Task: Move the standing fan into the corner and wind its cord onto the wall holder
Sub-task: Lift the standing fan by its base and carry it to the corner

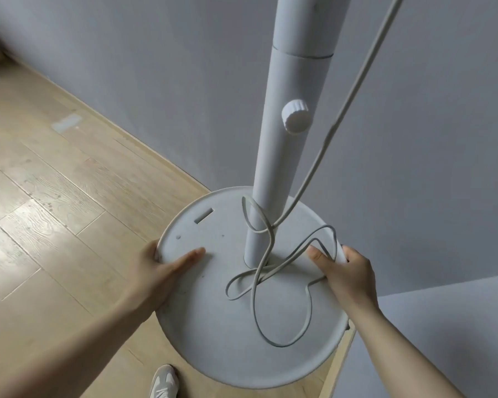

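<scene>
Both hands grip the fan base [213,326] by its rim, left hand [161,271] and right hand [348,277] on opposite sides, thumbs on top. Its cord [277,345] lies looped on the base around the pole [285,139], touching the right thumb, beside grey walls [156,67].

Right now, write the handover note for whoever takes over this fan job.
Hands: the left hand grips the base at its left rim, and the right hand grips the right rim.
Done: the base is close to where two walls meet.
The cord lies in loose loops on the base, with one run leading up out of view.
Left: final placement, then winding the cord. The wall holder is not in view.
</scene>
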`<state>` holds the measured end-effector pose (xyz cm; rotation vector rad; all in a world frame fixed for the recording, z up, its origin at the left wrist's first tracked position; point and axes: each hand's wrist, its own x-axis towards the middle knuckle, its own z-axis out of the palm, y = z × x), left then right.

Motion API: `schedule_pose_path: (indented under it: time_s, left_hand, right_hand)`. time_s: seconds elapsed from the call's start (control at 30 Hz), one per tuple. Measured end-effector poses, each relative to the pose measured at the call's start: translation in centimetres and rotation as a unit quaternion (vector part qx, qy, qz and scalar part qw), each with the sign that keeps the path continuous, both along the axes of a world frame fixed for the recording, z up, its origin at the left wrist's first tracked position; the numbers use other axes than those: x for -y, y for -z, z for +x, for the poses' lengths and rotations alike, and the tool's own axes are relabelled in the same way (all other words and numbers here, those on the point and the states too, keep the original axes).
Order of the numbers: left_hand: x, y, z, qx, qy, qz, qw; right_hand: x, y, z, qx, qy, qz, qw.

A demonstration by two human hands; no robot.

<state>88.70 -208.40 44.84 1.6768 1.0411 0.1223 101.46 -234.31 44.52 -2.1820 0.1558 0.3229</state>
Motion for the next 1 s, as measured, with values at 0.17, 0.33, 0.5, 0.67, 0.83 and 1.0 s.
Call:
schedule_pose_path:
  time_s: [0.17,0.33,0.5,0.67,0.83,1.0]
  left_hand:
    - [-0.8,7.8,0.3,-0.004,-0.001,-0.005,1.000]
    - [-1.0,16.6,0.4,-0.001,0.002,-0.024,1.000]
    - [-1.4,26.4,1.0,-0.017,0.005,-0.018,1.000]
    - [-1.1,35.6,2.2,-0.017,0.009,-0.018,1.000]
    - [-0.4,43.7,3.2,0.001,0.011,-0.018,1.000]
    - [-0.2,50.5,4.4,0.009,0.025,-0.024,0.999]
  right_hand:
    - [-0.7,8.4,0.1,-0.009,0.007,0.001,1.000]
    - [-0.8,17.0,0.4,-0.021,0.007,0.000,1.000]
    - [-0.7,26.3,1.2,-0.030,0.020,0.001,0.999]
    - [-0.1,35.3,2.3,-0.028,0.019,0.000,0.999]
    - [0.9,43.0,3.2,-0.021,0.032,-0.002,0.999]
    - [1.2,49.4,3.6,-0.006,0.061,-0.005,0.998]
